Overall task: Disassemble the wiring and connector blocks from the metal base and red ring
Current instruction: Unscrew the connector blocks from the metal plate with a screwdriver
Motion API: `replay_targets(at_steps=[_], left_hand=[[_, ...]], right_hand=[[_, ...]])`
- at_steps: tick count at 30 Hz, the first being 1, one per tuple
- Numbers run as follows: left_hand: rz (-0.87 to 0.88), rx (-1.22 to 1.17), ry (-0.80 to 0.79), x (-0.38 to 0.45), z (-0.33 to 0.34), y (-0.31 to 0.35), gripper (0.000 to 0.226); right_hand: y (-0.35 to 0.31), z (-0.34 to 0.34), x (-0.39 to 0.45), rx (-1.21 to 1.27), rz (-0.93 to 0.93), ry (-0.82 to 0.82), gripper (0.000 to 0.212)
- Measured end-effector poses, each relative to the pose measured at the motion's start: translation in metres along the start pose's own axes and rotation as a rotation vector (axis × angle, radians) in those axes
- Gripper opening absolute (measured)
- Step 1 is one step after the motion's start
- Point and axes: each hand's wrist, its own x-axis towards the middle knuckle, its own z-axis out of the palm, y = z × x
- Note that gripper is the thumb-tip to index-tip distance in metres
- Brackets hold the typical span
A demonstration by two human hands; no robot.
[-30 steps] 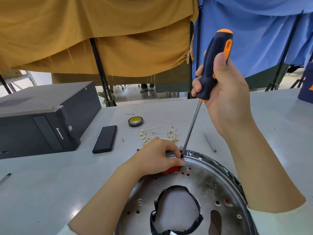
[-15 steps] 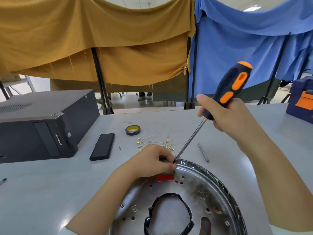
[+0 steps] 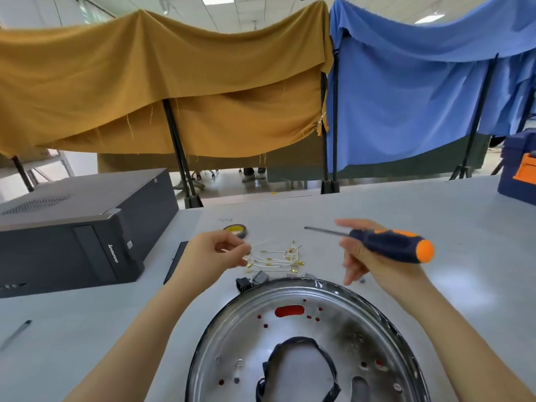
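Screwdriver [image 3: 388,245] sat sideways in the right hand [image 3: 374,256], thumb and palm gripping the handle, other fingers loose and blurry. Left hand [image 3: 214,250] hovered by the pile of white wires [image 3: 275,258], fingertips together, couldn't tell if it pinched anything. Metal base [image 3: 333,320] lay on the table [image 3: 87,329] in front, red ring [image 3: 289,311] peeking through its slot, connector blocks [image 3: 252,280] touching the far rim

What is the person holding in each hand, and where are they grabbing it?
The right hand holds the screwdriver by its black-and-orange handle. The left hand has its fingertips pinched together, maybe on something tiny, but that cannot be told.
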Motion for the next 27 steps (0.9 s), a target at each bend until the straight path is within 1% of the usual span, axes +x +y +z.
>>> replay_targets(at_steps=[2, 3, 6, 8, 11, 14, 15, 17, 20, 22, 24, 27], left_hand=[[-0.025, 0.090, 0.007, 0.003, -0.002, -0.011, 0.009], [-0.036, 0.160, -0.008, 0.005, -0.003, -0.017, 0.009], [-0.028, 0.467, -0.063, 0.015, -0.001, -0.033, 0.013], [-0.010, 0.615, -0.103, 0.023, 0.004, -0.040, 0.012], [-0.023, 0.683, -0.141, 0.033, 0.013, -0.047, 0.011], [-0.050, 0.711, -0.172, 0.043, 0.018, -0.048, 0.013], [-0.052, 0.745, -0.183, 0.047, 0.018, -0.048, 0.015], [-0.046, 0.880, -0.218, 0.055, 0.017, -0.047, 0.018], [0.003, 1.219, -0.268, 0.066, 0.015, -0.047, 0.019], [0.000, 1.383, -0.325, 0.073, 0.016, -0.048, 0.021], [-0.008, 1.457, -0.402, 0.080, 0.019, -0.049, 0.024], [0.045, 1.509, -0.432, 0.090, 0.024, -0.054, 0.033]], right_hand=[[0.021, 0.003, -0.002, 0.055, 0.044, -0.009, 0.043], [0.029, 0.003, -0.003, 0.070, 0.047, 0.002, 0.036], [0.045, -0.004, 0.002, 0.104, 0.037, 0.105, 0.013], [0.052, -0.008, 0.005, 0.132, 0.051, 0.140, 0.008], [0.058, -0.005, 0.003, 0.180, 0.014, 0.197, 0.014], [0.062, 0.000, 0.003, 0.202, -0.001, 0.189, 0.011], [0.063, 0.001, 0.003, 0.192, 0.002, 0.181, 0.014], [0.066, 0.000, 0.005, 0.176, 0.017, 0.177, 0.019], [0.069, 0.000, 0.006, 0.162, 0.011, 0.171, 0.017], [0.071, 0.000, 0.007, 0.146, -0.005, 0.167, 0.017], [0.073, -0.001, 0.006, 0.141, -0.014, 0.169, 0.018], [0.076, -0.002, 0.006, 0.143, 0.010, 0.164, 0.026]])
